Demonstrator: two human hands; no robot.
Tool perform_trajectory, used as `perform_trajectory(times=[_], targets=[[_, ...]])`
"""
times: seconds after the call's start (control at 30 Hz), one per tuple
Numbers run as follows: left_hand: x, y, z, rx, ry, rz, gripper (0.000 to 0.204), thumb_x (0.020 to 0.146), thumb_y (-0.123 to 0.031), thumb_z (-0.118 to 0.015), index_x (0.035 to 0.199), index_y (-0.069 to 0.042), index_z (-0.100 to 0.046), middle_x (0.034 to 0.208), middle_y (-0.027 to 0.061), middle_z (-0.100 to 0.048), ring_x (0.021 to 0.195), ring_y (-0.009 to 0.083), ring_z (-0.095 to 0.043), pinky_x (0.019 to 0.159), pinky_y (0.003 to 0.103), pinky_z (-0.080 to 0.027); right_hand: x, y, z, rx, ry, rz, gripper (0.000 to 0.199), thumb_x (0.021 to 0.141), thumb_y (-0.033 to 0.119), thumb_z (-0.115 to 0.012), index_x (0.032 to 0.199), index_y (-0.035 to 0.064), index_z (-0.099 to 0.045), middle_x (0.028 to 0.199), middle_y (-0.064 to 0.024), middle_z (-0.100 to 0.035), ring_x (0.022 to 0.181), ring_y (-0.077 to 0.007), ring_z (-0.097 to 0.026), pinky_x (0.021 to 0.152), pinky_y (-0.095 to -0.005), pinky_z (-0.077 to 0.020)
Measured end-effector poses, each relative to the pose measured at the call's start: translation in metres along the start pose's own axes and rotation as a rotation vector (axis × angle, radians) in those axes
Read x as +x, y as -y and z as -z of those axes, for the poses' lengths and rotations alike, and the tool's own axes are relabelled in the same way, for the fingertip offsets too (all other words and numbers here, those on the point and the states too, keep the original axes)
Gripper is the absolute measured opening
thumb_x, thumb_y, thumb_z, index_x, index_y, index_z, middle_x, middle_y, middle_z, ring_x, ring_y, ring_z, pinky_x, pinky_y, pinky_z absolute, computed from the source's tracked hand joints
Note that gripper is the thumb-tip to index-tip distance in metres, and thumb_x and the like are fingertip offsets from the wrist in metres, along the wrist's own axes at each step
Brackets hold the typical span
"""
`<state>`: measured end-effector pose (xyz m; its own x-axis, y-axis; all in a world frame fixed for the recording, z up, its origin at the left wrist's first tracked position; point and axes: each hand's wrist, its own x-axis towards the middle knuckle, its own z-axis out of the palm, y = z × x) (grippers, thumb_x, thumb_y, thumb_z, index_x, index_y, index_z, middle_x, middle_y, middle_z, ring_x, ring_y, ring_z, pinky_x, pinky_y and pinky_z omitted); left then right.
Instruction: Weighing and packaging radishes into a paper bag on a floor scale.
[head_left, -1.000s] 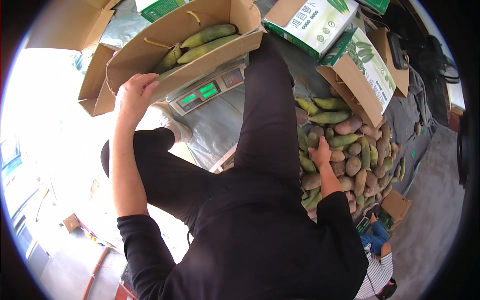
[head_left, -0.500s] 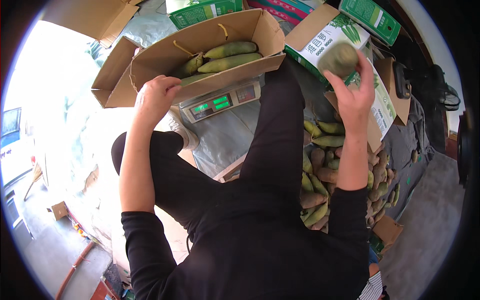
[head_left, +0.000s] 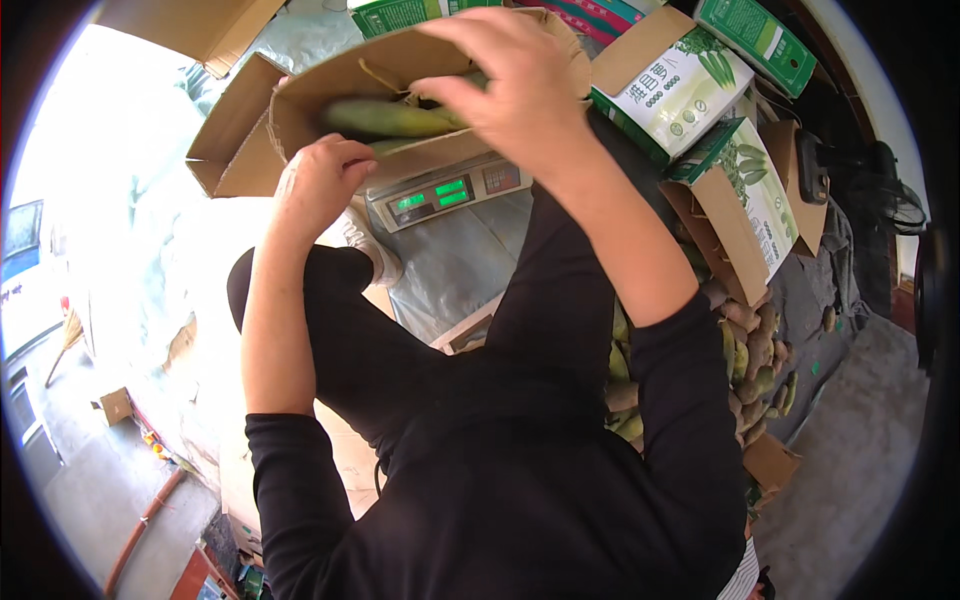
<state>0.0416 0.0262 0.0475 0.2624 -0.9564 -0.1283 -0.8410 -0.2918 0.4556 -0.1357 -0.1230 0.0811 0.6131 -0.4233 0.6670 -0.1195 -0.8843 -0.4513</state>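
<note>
A long open cardboard box (head_left: pixel 325 82) rests on a digital scale (head_left: pixel 432 200) in front of me, holding several green radishes. One long green radish (head_left: pixel 392 118) lies inside, smeared by motion. My left hand (head_left: pixel 322 182) has its fingers curled over the box's near rim, close to its left end. Above the right part of the box, my right hand (head_left: pixel 515 85) spreads thumb and fingers apart, and nothing shows between them. It covers part of the radishes.
Right of the scale stand printed green-and-white cartons (head_left: pixel 680 85), one with open brown flaps (head_left: pixel 725 235). A pile of green and reddish-brown radishes (head_left: pixel 755 365) lies by my right arm. A small black fan (head_left: pixel 890 190) stands at far right.
My right hand has swung left from beside the cartons to above the box. The blurred green radish it held is out of its fingers. My left hand stays at the rim.
</note>
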Motion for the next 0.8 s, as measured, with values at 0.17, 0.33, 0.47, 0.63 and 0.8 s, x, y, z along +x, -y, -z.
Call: perform_trajectory(times=[0.17, 0.33, 0.47, 0.63, 0.8], targets=[[-0.004, 0.000, 0.005, -0.023, 0.002, 0.079, 0.021, 0.081, -0.016, -0.064, 0.098, -0.006, -0.069, 0.090, 0.0104, -0.065, 0.085, 0.0278, -0.063, 0.077, 0.037, -0.048, -0.102, -0.061, 0.050, 0.140, -0.034, -0.630, 0.028, 0.081, 0.005, -0.067, 0.108, 0.0011, -0.063, 0.100, -0.0070, -0.065, 0.092, -0.0142, -0.060, 0.083, -0.0281, -0.0473], [0.000, -0.006, 0.004, -0.058, 0.005, 0.044, 0.022, 0.081, -0.013, -0.063, 0.100, -0.004, -0.068, 0.090, 0.0113, -0.065, 0.083, 0.0255, -0.064, 0.076, 0.034, -0.049, -0.282, -0.114, 0.085, -0.017, -0.042, -1.083, 0.023, 0.082, 0.004, -0.064, 0.105, 0.0003, -0.064, 0.095, -0.0067, -0.067, 0.086, -0.0138, -0.063, 0.079, -0.0266, -0.0491], [0.001, 0.000, 0.000, -0.068, 0.000, 0.045, 0.022, 0.082, -0.011, -0.062, 0.102, -0.002, -0.067, 0.092, 0.0119, -0.065, 0.082, 0.0230, -0.064, 0.075, 0.032, -0.048, -0.426, -0.098, 0.084, -0.171, 0.190, -1.288, 0.017, 0.079, 0.005, -0.065, 0.095, 0.0014, -0.067, 0.088, -0.0108, -0.069, 0.082, -0.0164, -0.065, 0.074, -0.0300, -0.0501], [0.003, -0.002, -0.001, -0.088, -0.038, 0.041, 0.023, 0.081, -0.013, -0.064, 0.101, -0.003, -0.068, 0.091, 0.0128, -0.066, 0.082, 0.0248, -0.065, 0.076, 0.033, -0.050, -0.503, -0.040, 0.069, -0.214, 0.358, -1.405, 0.015, 0.080, 0.016, -0.058, 0.088, 0.0079, -0.068, 0.088, -0.0176, -0.066, 0.087, -0.0361, -0.063, 0.077, -0.0408, -0.0510], [0.004, -0.005, 0.000, -0.070, -0.020, 0.042, 0.024, 0.081, -0.013, -0.064, 0.102, -0.003, -0.067, 0.091, 0.0128, -0.067, 0.083, 0.0244, -0.065, 0.077, 0.033, -0.050, -0.539, -0.032, 0.046, -0.156, 0.525, -1.468, 0.017, 0.083, 0.017, -0.056, 0.090, 0.0075, -0.068, 0.087, -0.0170, -0.066, 0.085, -0.0362, -0.064, 0.073, -0.0420, -0.0502]])
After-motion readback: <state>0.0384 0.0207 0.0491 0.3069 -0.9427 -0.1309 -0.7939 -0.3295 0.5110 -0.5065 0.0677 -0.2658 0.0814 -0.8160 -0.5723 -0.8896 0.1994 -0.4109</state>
